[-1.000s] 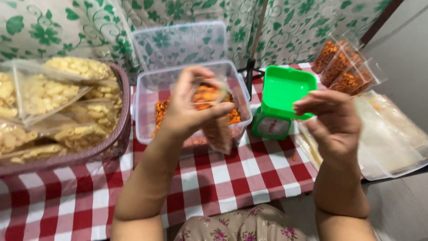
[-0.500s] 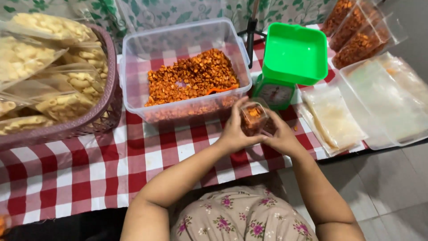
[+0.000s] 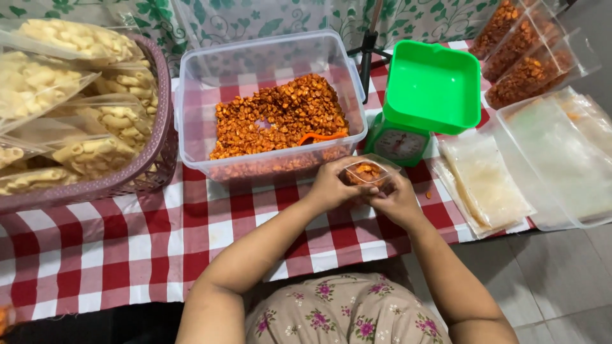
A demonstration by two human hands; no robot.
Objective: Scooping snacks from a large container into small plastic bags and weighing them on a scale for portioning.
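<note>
From the head camera, both hands meet just in front of the clear tub [image 3: 191, 95] of orange snack pieces. The left hand [image 3: 331, 186] and the right hand [image 3: 396, 202] are closed around a small clear bag [image 3: 366, 172] partly filled with the same orange pieces, held just above the red-checked tablecloth [image 3: 115, 255]. The fingers of each hand pinch the bag's edges, though how tightly is hard to tell, since the bag hides the fingertips. An orange scoop [image 3: 319, 136] lies in the tub. Just right of the tub stands a green kitchen scale [image 3: 427, 95]. A purple basket [image 3: 153, 165] of bagged pale snacks sits at the left, and a stack of empty clear bags [image 3: 484, 185] lies right of the hands.
</note>
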